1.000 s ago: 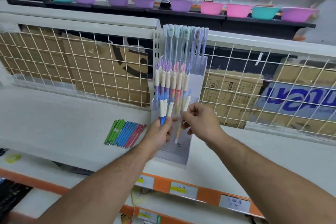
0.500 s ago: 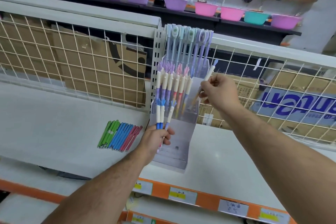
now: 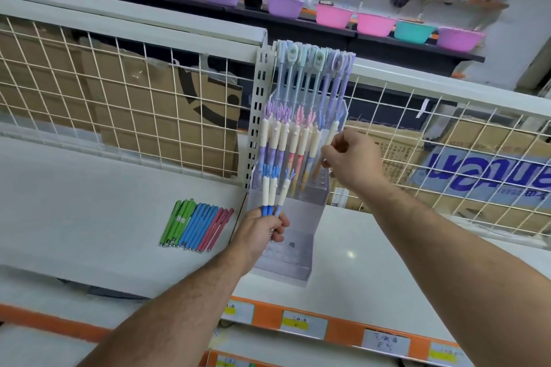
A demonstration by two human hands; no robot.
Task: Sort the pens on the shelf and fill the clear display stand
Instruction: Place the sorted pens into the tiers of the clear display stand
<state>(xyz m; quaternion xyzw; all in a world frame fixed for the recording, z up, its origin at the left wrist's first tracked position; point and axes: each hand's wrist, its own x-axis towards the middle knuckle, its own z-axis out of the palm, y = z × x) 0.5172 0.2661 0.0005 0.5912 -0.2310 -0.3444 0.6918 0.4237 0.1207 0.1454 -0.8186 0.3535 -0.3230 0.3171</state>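
My right grip [image 3: 351,158] pinched one cream-capped pen [image 3: 329,140] at the right edge of the clear display stand [image 3: 293,267], long axis tilted, tip down toward the stand's middle-tier holes, while my left grip [image 3: 262,231] clutched a bunch of blue pens [image 3: 272,192] upright at its front.

Only the person's two arms are in shot. The left forearm [image 3: 185,307] and right forearm [image 3: 447,250] are both bare right down to the frame edge, with dark hair running along them. The left hand [image 3: 259,232] and right hand [image 3: 351,158] are bare as well. The nails and knuckles are too blurry to say much about, honestly.
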